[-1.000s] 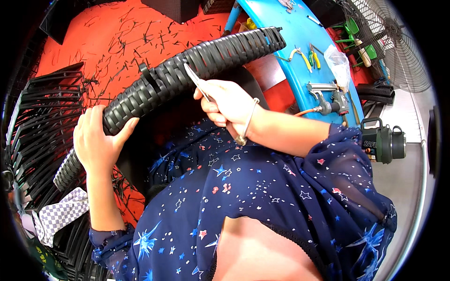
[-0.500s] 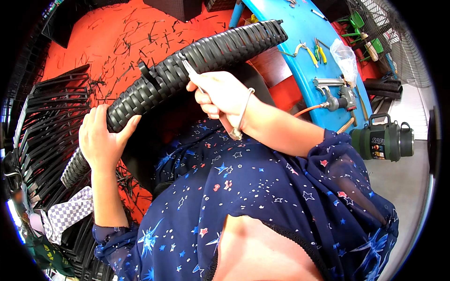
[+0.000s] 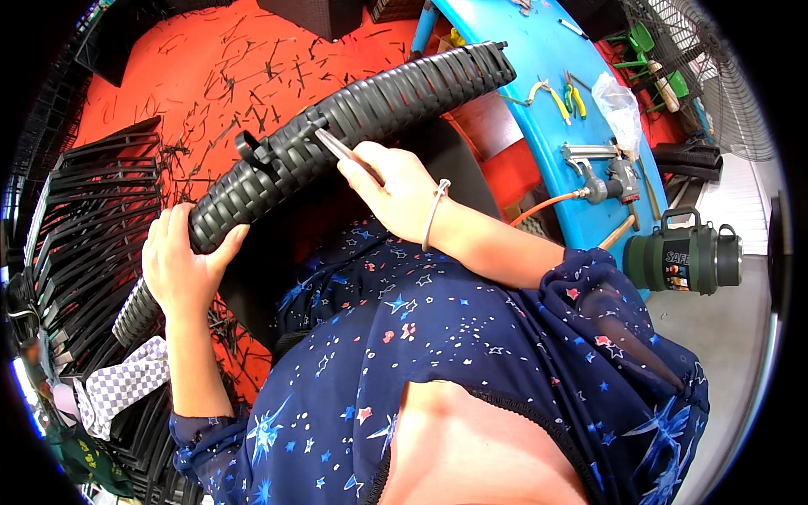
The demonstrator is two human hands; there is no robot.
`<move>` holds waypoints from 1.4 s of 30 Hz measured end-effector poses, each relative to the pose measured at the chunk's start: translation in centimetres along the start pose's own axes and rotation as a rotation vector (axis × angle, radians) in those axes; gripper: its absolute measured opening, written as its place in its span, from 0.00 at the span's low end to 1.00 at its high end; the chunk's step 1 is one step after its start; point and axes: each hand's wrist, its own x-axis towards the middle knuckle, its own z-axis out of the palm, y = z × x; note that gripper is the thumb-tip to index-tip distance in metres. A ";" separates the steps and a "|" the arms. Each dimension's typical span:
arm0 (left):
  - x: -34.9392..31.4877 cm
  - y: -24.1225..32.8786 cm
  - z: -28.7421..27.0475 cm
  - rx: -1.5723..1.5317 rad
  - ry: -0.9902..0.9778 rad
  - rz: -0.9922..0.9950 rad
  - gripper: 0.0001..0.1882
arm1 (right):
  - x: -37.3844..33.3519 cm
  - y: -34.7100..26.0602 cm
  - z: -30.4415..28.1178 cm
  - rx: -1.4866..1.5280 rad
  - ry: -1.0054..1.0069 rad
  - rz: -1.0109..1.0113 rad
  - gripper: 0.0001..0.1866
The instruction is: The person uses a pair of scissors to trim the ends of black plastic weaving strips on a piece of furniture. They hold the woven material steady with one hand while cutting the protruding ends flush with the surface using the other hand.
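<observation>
A long, curved frame piece [image 3: 396,99] woven with flat black plastic strips lies slantwise across my lap, its far end over the blue table's edge. My left hand [image 3: 181,265] is closed around its lower left part, thumb on the near side. In my right hand [image 3: 391,187] is a slim silver metal tool [image 3: 334,146] with a tapered tip; its exact kind is hard to make out. The tip touches the weave near the middle, at a strip sticking up there. A loose black strip [image 3: 247,147] curls up from the weave between my hands.
On the right, the blue table [image 3: 539,139] holds yellow-handled pliers [image 3: 551,94], green-and-yellow cutters [image 3: 575,99], an air stapler [image 3: 619,181] with an orange hose, and a plastic bag [image 3: 619,114]. A green flask [image 3: 677,251] stands beside it. Black frames [image 3: 93,244] are stacked left. Strip scraps litter the red floor.
The woven piece has rolled or dipped slightly toward me. My right hand has turned and shifted a little lower, the tool tip still on the weave. My left hand has slid slightly down.
</observation>
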 end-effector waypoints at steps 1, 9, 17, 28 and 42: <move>-0.2 -0.1 0.0 -0.001 0.002 -0.002 0.34 | -0.1 0.0 0.0 0.004 -0.004 -0.021 0.14; 0.0 0.0 -0.2 -0.049 -0.037 -0.054 0.31 | 0.4 -0.2 -0.6 0.137 -0.139 0.147 0.14; 0.5 -0.6 -0.9 -0.105 -0.128 -0.052 0.32 | 0.1 -0.1 -5.5 -0.083 -0.314 0.122 0.16; 11.2 5.8 -4.1 -0.269 -0.242 0.305 0.12 | 5.7 0.9 -8.9 -0.481 0.336 -0.476 0.10; 12.5 6.6 -2.3 -0.092 -0.359 0.563 0.09 | 6.9 2.1 -8.3 -0.525 0.301 -0.370 0.12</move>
